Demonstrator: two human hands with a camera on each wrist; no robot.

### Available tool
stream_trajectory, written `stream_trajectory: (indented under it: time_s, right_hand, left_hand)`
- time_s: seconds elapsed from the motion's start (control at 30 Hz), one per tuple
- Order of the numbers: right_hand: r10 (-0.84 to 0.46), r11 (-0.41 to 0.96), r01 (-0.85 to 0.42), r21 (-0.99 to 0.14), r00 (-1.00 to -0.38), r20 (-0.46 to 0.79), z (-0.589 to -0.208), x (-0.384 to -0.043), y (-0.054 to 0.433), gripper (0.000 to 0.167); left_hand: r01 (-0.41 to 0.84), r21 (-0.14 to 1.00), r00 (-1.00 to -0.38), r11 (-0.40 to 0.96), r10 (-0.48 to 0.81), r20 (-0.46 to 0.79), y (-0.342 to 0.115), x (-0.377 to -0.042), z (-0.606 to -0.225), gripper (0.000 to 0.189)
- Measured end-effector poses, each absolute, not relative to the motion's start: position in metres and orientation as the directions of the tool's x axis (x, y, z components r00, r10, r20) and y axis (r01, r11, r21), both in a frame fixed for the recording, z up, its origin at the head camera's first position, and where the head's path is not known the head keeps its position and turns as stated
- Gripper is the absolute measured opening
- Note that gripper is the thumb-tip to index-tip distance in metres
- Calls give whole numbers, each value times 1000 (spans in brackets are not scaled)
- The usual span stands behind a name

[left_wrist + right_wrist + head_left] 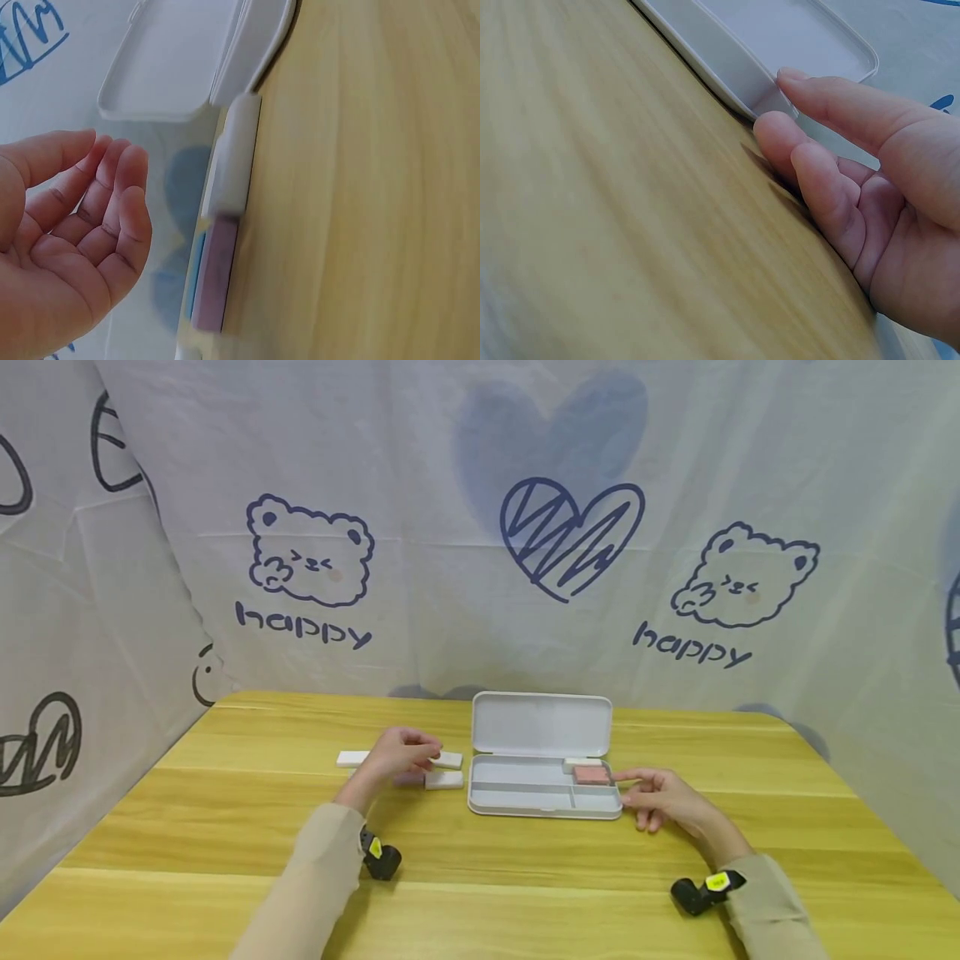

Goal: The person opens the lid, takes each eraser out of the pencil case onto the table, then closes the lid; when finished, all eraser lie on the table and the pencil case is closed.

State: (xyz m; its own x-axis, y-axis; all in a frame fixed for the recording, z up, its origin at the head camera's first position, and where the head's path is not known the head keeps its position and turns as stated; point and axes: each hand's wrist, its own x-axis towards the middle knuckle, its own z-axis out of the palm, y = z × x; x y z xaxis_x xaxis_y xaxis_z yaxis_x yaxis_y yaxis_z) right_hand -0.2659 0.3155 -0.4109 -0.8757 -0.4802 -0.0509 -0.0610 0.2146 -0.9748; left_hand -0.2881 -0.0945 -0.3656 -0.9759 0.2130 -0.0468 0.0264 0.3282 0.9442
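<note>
An open white pencil case (521, 797) lies on the table with its lid (542, 724) raised at the back. A pink block (591, 775) and a white block (582, 763) sit in its upper right part. My left hand (397, 752) hovers over a group of eraser-like blocks left of the case, fingers loosely curved, holding nothing. Near it lie a purple block (216, 274), a white block (236, 161) end to end with it, and a blue block (196, 270) behind. My right hand (663, 797) touches the case's right end with its fingertips.
The wooden table (525, 885) extends around the case to both sides and toward me. A white cloth (435, 635) printed with bears and hearts hangs right behind the table. Another stretch of white cloth (97, 610) hangs along the left side.
</note>
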Motion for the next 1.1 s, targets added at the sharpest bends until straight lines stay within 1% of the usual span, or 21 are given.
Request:
stream_trajectory:
  time_s: [0.33, 0.63, 0.87, 1.1]
  right_hand:
    - [-482, 222, -58, -973, -874, -58, -411, -267, 317, 49]
    - [-488, 214, -58, -975, -871, -55, -412, -268, 317, 47]
    - [-500, 206, -62, -977, -864, -50, -412, -268, 317, 47]
    - [-493, 205, -57, -977, -868, -53, -410, -267, 316, 45]
  left_hand:
    - [59, 944, -964, 324, 265, -31, -63, -289, -364, 22]
    - [41, 957, -955, 287, 294, -47, -36, -290, -362, 21]
    - [73, 951, -943, 300, 331, -32, -14, -292, -364, 20]
    - [76, 949, -931, 306, 362, -42, 13, -291, -360, 19]
